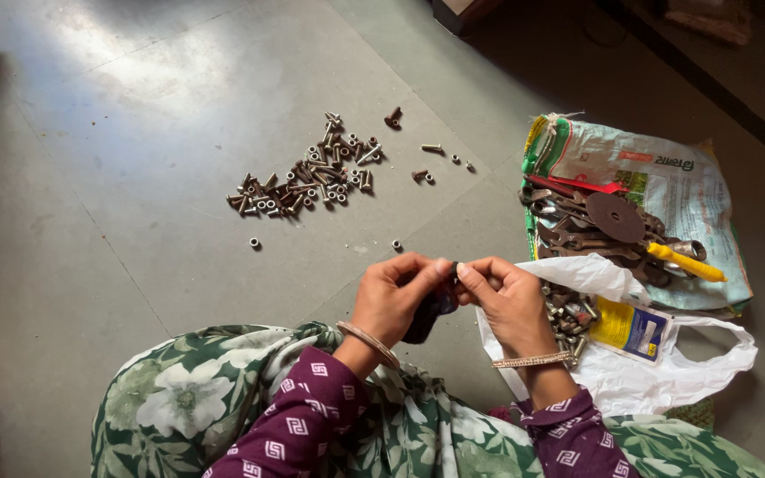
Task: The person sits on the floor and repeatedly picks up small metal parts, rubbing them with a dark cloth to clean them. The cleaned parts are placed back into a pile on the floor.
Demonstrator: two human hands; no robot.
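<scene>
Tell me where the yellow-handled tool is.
In the head view, the yellow-handled tool lies at right on the printed sack, beside the dark round disc.

Small dark object [431, 312], pinched between both hands' fingertips, above the lap

There is only one view, from a camera on the person's head, looking steeply down past the lap at the floor [135, 177]. It sits close: the left hand [391, 296] and right hand [511, 301] fill the lower middle. A scatter of bolts [307, 173] lies farther out, with a sack [666, 177] at right.
</scene>
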